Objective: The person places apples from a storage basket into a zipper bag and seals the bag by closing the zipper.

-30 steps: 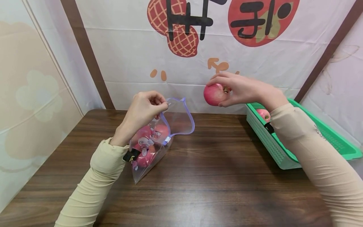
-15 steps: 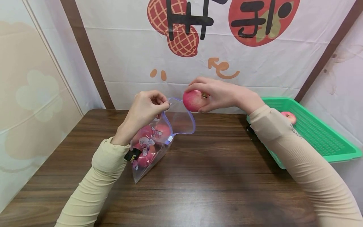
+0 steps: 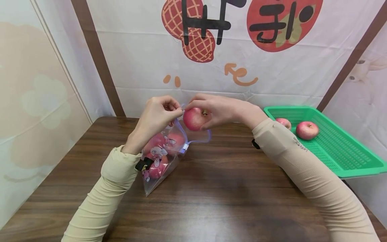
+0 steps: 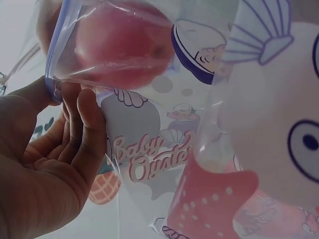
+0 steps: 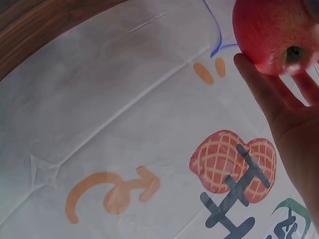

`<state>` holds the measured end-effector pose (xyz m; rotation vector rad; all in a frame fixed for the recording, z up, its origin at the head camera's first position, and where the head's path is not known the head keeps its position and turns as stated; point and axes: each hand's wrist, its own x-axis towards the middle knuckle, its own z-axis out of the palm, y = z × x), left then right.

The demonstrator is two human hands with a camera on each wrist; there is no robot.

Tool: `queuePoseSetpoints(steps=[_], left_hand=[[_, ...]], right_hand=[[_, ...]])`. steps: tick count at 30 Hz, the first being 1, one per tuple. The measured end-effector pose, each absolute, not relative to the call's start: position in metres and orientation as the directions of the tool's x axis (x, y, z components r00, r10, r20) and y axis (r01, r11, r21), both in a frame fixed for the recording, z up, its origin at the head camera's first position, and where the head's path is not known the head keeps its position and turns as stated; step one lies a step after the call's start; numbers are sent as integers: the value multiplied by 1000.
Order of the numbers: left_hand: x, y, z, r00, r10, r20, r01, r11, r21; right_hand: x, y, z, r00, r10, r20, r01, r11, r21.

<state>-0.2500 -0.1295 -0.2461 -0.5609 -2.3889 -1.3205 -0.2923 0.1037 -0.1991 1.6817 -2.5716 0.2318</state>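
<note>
A clear zip bag (image 3: 169, 161) printed with sea-creature cartoons stands on the table, its purple-edged mouth spread apart. Red apples (image 3: 158, 166) show through its wall. My left hand (image 3: 158, 112) pinches the bag's rim between thumb and fingers; in the left wrist view the fingers (image 4: 89, 114) lie against the plastic. My right hand (image 3: 222, 111) grips a red apple (image 3: 195, 119) right at the bag's mouth, close to the left fingertips. The right wrist view shows this apple (image 5: 274, 30) held with its stem end facing the camera. A white slider (image 3: 185, 147) sits on the zip.
At the right, a green basket (image 3: 341, 144) holds two apples (image 3: 307, 130), partly behind my right sleeve. The dark wooden table (image 3: 217, 201) meets a white printed cloth (image 3: 136, 60) at its back edge.
My right hand has carried its apple leftward and down from near the basket to the bag's mouth. Both basket apples now show past the sleeve. My left hand keeps pinching the rim.
</note>
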Motion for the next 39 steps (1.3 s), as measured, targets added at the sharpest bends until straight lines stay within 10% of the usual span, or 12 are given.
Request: queuePoseSetpoints(steps=[39], left_hand=[[-253, -120, -259, -868, 178, 463, 484, 513, 709]], right_hand=[[-314, 256, -194, -747, -629, 215, -660, 742, -121]])
